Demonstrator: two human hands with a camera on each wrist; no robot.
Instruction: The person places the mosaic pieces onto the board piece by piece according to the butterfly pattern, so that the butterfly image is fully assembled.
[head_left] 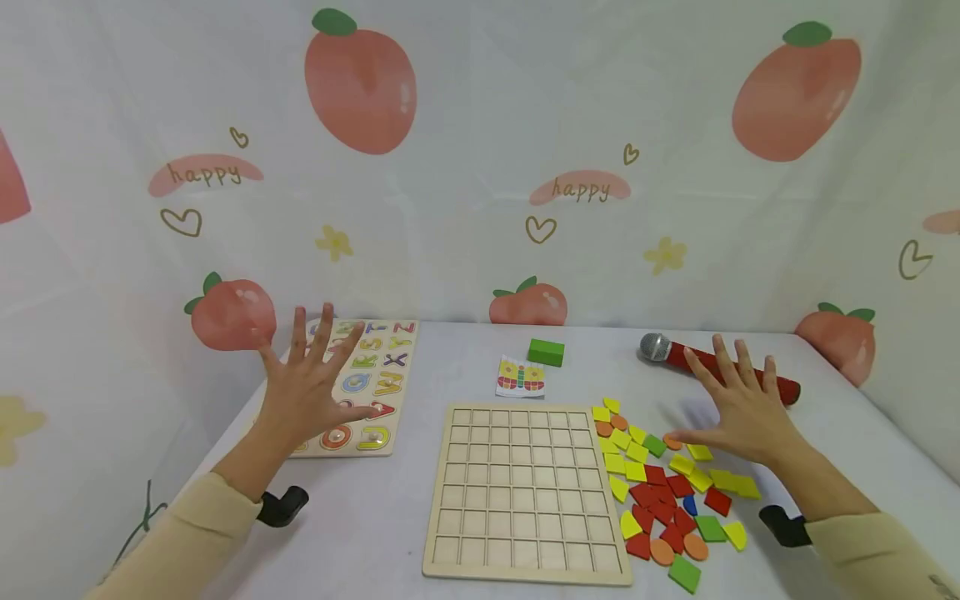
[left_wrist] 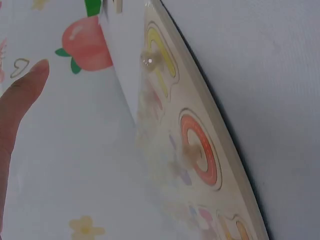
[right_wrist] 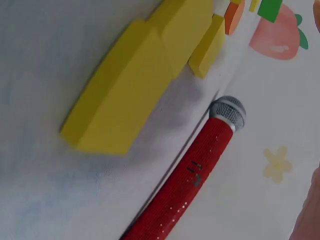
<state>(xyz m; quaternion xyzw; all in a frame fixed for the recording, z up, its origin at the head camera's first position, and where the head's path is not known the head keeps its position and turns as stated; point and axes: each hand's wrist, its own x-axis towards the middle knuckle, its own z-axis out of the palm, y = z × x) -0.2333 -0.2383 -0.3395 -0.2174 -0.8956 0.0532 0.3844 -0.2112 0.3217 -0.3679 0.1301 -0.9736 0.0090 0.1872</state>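
The left hand (head_left: pixel 302 400), near the letter board (head_left: pixel 345 452), and the right hand (head_left: pixel 750 423), near the coloured pieces (head_left: pixel 663 494), hold nothing, with fingers spread wide. These pieces lie just beside the grid board (head_left: pixel 525 574), so work seems just beginning; picking one would call for lowering the right hand and narrowing its fingers.

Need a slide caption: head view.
Left hand and right hand spread wide on either side of a wooden grid, loose colored tiles beside it.
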